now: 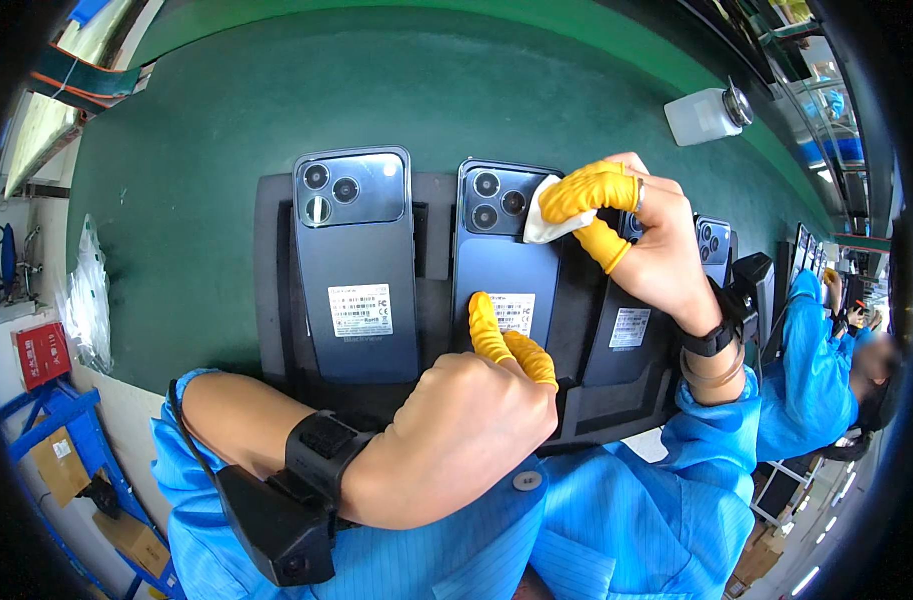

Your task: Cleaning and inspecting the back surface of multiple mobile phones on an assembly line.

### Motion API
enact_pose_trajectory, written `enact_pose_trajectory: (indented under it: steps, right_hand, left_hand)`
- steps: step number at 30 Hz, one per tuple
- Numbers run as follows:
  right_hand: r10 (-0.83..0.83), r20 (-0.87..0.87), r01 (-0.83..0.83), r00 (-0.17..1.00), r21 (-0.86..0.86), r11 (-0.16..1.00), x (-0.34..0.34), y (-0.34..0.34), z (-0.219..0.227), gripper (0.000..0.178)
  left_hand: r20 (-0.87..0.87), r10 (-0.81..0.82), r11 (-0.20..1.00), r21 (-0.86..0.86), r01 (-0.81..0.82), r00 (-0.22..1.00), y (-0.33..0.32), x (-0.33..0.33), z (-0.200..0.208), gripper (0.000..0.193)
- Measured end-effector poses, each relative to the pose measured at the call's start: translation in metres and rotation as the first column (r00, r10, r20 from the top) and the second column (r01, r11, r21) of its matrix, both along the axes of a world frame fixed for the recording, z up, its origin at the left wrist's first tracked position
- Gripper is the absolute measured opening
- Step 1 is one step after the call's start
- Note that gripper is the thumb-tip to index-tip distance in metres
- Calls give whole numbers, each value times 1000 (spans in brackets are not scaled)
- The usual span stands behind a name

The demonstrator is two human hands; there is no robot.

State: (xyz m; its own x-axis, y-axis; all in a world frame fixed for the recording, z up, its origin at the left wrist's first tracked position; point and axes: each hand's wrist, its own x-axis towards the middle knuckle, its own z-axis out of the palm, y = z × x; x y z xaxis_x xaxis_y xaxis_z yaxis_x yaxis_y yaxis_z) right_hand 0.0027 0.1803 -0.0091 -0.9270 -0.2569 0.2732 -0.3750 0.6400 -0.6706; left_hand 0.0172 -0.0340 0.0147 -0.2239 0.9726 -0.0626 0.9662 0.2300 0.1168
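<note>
A dark blue smartphone [512, 265] lies back up in a black foam tray [274, 250], its three-lens camera block at the far end and a white printed label lower down. Yellow finger cots cover several of my fingertips. My right hand [662, 240] pinches a folded white cloth [547, 225] against the right edge of the camera block. Across the lower part of the same phone, my left hand [467, 430] is curled, its cotted fingers pressed on the back beside the label. Another smartphone [357, 255] lies to the left; a third [614, 350] is partly under my right hand.
One more phone [715, 245] shows past my right wrist. A translucent bottle [699, 118] with a metal top lies toward the back right of the green table [217, 110]. Clear plastic bags [89, 300] sit at the left edge. A person in blue [807, 370] works at far right.
</note>
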Motion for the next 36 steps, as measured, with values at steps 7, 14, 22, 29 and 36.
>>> enact_pose_trajectory:
  steps: [7, 14, 22, 29, 36]
  right_hand:
    - [-143, -43, 131, 989, -211, 969, -1, -2, -2, 14]
    - [-62, -114, 65, 992, 21, 998, -1, -19, -13, 23]
    - [-91, -67, 93, 994, 31, 995, 10, -19, -7, 21]
    - [-22, 85, 28, 996, -76, 997, 22, -17, 2, 19]
    - [-201, -4, 195, 980, -223, 955, 1, -9, -4, 16]
  left_hand:
    - [-35, -7, 999, 37, 9, 999, 0, -1, 0, 32]
    - [1, -7, 1000, 13, 7, 1000, 0, -1, 1, 33]
    - [-5, -3, 1000, 1, 3, 1000, 0, 0, 0, 33]
    - [-8, 4, 1000, 2, -4, 1000, 0, 0, 0, 32]
    - [-22, -2, 1000, 21, 3, 1000, -2, 0, 0, 31]
